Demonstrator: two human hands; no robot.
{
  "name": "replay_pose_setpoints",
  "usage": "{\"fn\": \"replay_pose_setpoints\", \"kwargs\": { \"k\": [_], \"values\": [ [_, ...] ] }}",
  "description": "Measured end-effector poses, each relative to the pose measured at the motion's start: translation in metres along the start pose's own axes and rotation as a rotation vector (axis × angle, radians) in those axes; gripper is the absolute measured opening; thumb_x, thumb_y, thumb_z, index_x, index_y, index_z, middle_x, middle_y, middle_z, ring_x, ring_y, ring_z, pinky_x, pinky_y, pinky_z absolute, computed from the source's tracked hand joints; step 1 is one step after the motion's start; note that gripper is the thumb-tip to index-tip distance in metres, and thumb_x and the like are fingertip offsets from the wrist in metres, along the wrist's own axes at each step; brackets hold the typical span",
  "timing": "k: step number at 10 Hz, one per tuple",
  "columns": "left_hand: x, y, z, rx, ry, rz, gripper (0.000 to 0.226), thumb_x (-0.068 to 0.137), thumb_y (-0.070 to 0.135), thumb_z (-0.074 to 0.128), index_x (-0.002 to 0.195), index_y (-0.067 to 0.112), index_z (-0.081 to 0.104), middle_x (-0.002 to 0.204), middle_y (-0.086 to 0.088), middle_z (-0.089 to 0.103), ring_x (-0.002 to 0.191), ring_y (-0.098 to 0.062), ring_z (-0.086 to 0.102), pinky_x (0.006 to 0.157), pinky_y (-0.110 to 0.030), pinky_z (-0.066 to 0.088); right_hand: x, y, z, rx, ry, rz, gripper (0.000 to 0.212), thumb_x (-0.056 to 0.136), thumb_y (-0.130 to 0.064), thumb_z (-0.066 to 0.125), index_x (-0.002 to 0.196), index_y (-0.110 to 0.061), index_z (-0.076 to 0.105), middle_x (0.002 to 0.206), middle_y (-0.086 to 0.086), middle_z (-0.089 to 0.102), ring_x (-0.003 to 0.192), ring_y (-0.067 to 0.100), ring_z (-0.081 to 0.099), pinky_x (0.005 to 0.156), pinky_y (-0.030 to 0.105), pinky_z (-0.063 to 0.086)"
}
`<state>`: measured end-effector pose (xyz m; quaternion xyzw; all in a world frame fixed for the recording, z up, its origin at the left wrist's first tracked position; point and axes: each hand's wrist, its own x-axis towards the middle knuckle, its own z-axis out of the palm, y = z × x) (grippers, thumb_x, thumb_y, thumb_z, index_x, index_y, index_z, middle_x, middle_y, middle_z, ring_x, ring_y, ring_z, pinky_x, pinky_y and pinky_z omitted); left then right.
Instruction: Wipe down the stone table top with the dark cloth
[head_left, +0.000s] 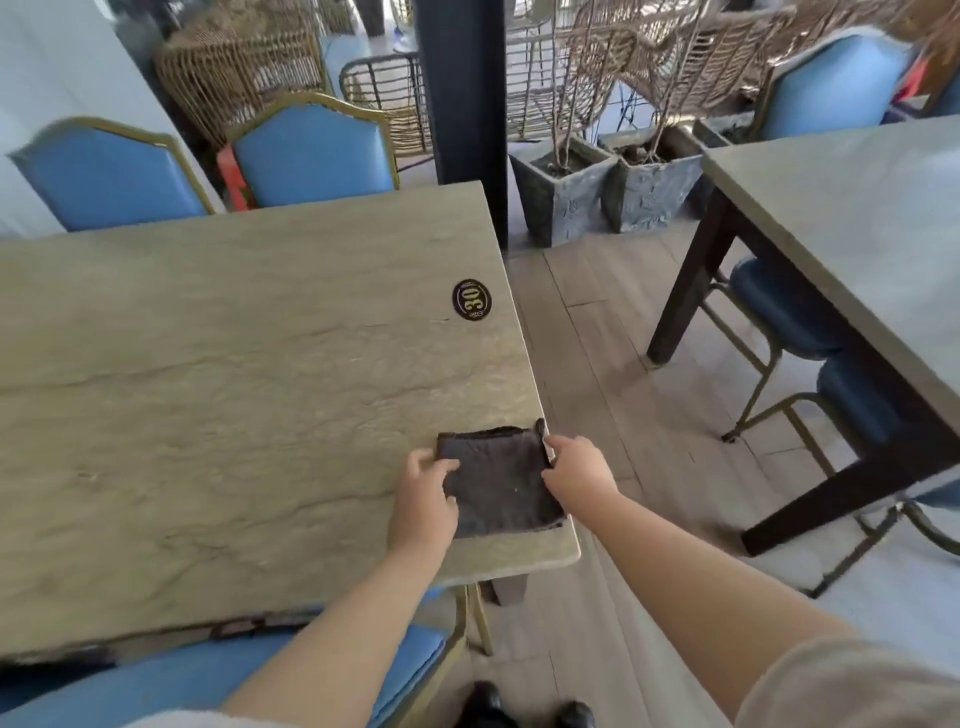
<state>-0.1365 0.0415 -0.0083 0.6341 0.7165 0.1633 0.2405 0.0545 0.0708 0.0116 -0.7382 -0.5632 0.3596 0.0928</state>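
Observation:
A dark cloth (501, 483), folded into a square, lies flat at the near right corner of the stone table top (234, 374). My left hand (423, 496) rests on the cloth's left edge with fingers curled over it. My right hand (574, 470) pinches the cloth's right edge at the table's rim. Both hands touch the cloth while it stays flat on the stone.
A black oval sticker with the number 30 (471, 299) sits near the table's right edge. Blue chairs stand behind the table (311, 156) and under its near edge (218, 675). A second table (852, 218) stands to the right across a wooden floor aisle. Two stone planters (608, 192) stand by a dark pillar.

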Motion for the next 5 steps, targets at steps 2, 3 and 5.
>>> {"fn": "replay_pose_setpoints", "kwargs": {
  "k": [2,3,5],
  "values": [
    [-0.021,0.010,0.008,0.215,0.001,-0.009,0.051,0.092,0.011,0.054,0.141,0.022,0.048,0.132,0.006,0.042,0.107,-0.019,0.051,0.084,-0.035,0.051,-0.009,0.015,-0.010,-0.041,-0.057,-0.080,0.058,0.088,-0.005,0.046,0.145,-0.016,0.040,0.136,0.014,0.049,0.122,0.029,0.050,0.096,0.031,0.044],
    [-0.029,0.015,0.005,0.269,-0.126,-0.038,0.057,0.093,0.019,0.052,0.148,0.023,0.036,0.149,0.008,0.032,0.130,-0.018,0.041,0.097,-0.034,0.045,-0.019,0.018,-0.014,0.053,-0.048,-0.075,0.056,0.088,-0.004,0.044,0.141,-0.021,0.047,0.122,0.005,0.063,0.107,0.022,0.059,0.082,0.025,0.048],
    [-0.050,0.036,-0.023,0.037,-0.125,-0.074,0.039,0.092,0.016,0.053,0.130,0.023,0.056,0.157,0.002,0.019,0.133,-0.018,0.041,0.102,-0.033,0.042,-0.055,0.011,-0.019,0.106,-0.034,-0.136,0.045,0.088,-0.004,0.042,0.122,-0.024,0.064,0.107,0.003,0.067,0.090,0.022,0.059,0.069,0.022,0.042]
  ]
}}
